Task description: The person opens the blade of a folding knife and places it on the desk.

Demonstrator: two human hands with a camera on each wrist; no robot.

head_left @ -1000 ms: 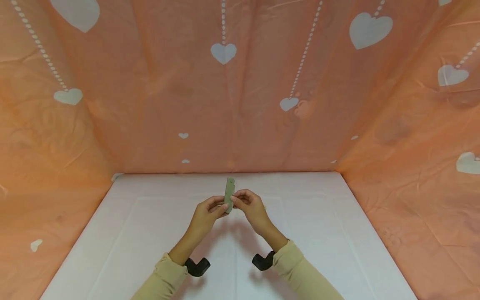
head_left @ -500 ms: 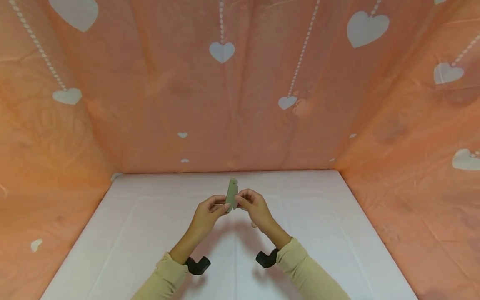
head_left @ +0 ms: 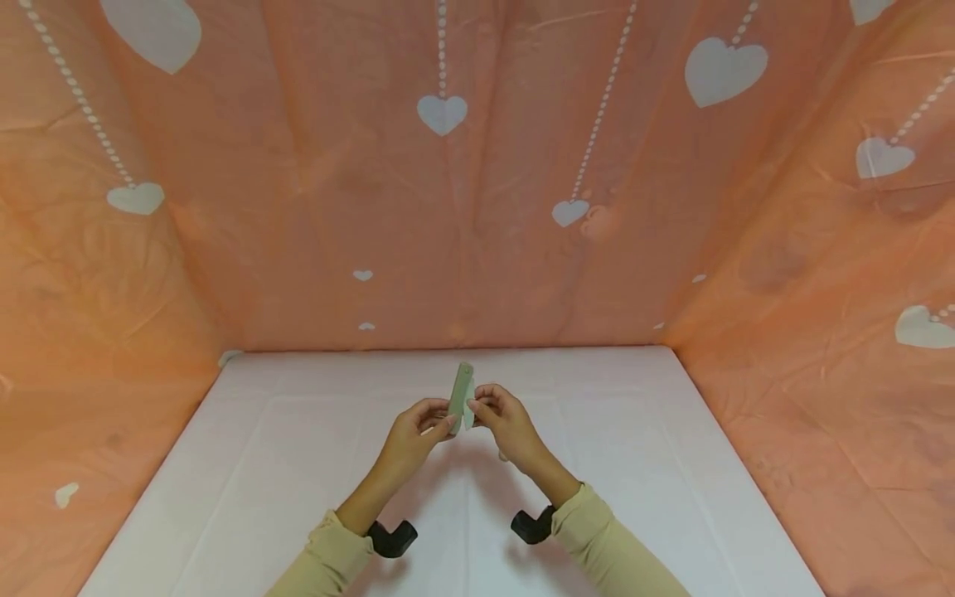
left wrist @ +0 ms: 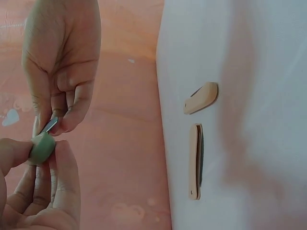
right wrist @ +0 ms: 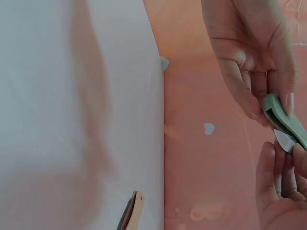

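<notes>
A green-handled folding knife [head_left: 458, 398] is held up over the table between both hands, its far end tilted slightly right. My left hand [head_left: 413, 429] grips the green handle near its lower end, thumb on top. With thumb and fingers, my right hand [head_left: 511, 423] pinches the pale blade [head_left: 469, 408], which stands partly swung out from the handle slot. In the right wrist view the blade tip [right wrist: 284, 140] shows beside the dark slot of the handle [right wrist: 274, 108]. The left wrist view sees the handle end-on, with the blade [left wrist: 50, 125] leading to the right fingers.
Two beige folded knives, one angled [left wrist: 202, 98] and one straight [left wrist: 194, 162], lie on the white table [head_left: 298, 497], mostly hidden in the head view. Orange curtains [head_left: 477, 249] with white hearts enclose the table's back and sides. A black mount [head_left: 393, 539] sits on each wrist.
The blade has swung out of the green handle, opening a gap between them. My right hand has moved slightly right with the blade; my left hand keeps its grip on the handle.
</notes>
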